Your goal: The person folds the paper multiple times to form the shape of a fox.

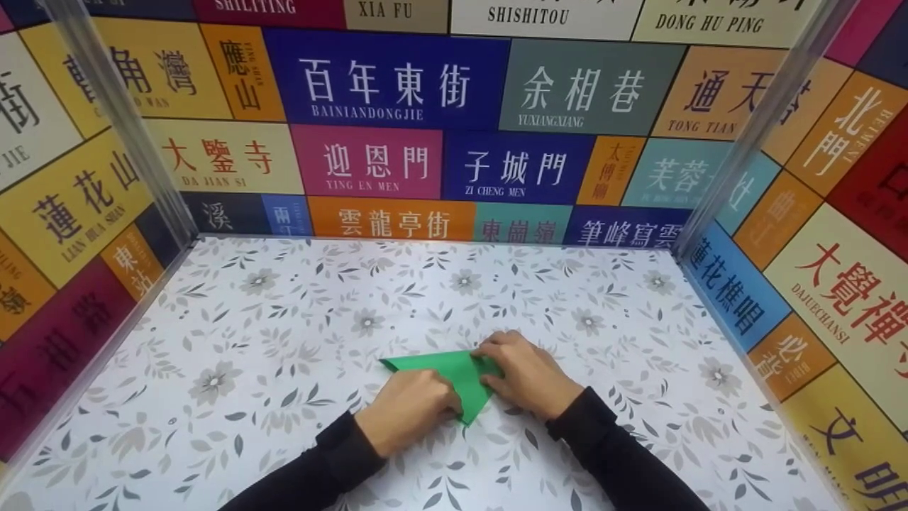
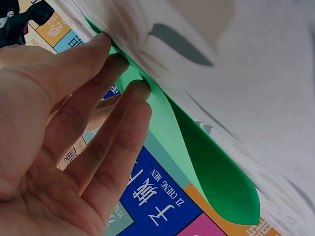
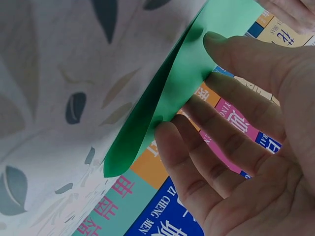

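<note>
A sheet of green paper (image 1: 468,387) lies folded over on the patterned tabletop, with one corner pointing left and another toward me. My left hand (image 1: 415,408) rests on its near left part; in the left wrist view the thumb and fingertips (image 2: 140,91) press the paper against the table. On the far right side is my right hand (image 1: 528,376), its fingers fairly straight. The right wrist view shows its thumb and fingertips (image 3: 167,132) touching the paper. A fold stands slightly raised there, forming a loose loop.
White tabletop (image 1: 284,426) with grey flowers and leaves surrounds the paper. Behind stands a wall of coloured sign panels (image 1: 386,81), with similar side walls at left and right. Transparent strips (image 1: 759,128) run along the corners.
</note>
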Motion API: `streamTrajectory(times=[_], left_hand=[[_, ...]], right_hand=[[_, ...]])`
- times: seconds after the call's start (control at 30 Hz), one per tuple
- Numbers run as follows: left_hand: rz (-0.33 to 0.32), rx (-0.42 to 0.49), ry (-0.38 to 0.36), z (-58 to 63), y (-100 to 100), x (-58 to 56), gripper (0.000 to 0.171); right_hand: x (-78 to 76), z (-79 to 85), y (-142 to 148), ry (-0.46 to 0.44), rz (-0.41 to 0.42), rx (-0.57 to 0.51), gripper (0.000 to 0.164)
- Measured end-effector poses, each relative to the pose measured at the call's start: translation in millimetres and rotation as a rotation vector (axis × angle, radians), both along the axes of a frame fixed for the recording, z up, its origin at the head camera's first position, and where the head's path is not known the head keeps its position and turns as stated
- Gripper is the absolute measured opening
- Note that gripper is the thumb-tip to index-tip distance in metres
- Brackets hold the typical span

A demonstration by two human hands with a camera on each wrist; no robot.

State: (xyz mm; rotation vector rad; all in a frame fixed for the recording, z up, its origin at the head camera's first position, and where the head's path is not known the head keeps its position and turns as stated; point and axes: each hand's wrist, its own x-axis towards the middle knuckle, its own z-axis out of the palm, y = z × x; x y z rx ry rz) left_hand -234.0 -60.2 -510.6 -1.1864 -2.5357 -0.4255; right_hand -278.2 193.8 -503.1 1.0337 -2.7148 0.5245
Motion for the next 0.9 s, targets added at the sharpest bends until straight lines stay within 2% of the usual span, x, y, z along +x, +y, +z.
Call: streamTrajectory(times=[0.17, 0.43, 0.9], left_hand=[[-0.003, -0.005, 0.020, -0.4, 0.2, -0.1, 0.010], [-0.004, -0.019, 0.035, 0.2, -0.3, 1.2, 0.011], [-0.030, -0.043, 0.078, -2.0, -1.2, 0.1, 0.010]], right_hand=[[-0.2, -0.8, -0.7, -0.008, -0.012, 0.004, 0.043], [-1.1, -1.9, -0.9, -0.017, -0.007, -0.001, 0.040], [-1.3, -3.8, -2.2, -0.013, -0.003, 0.022, 0.049]])
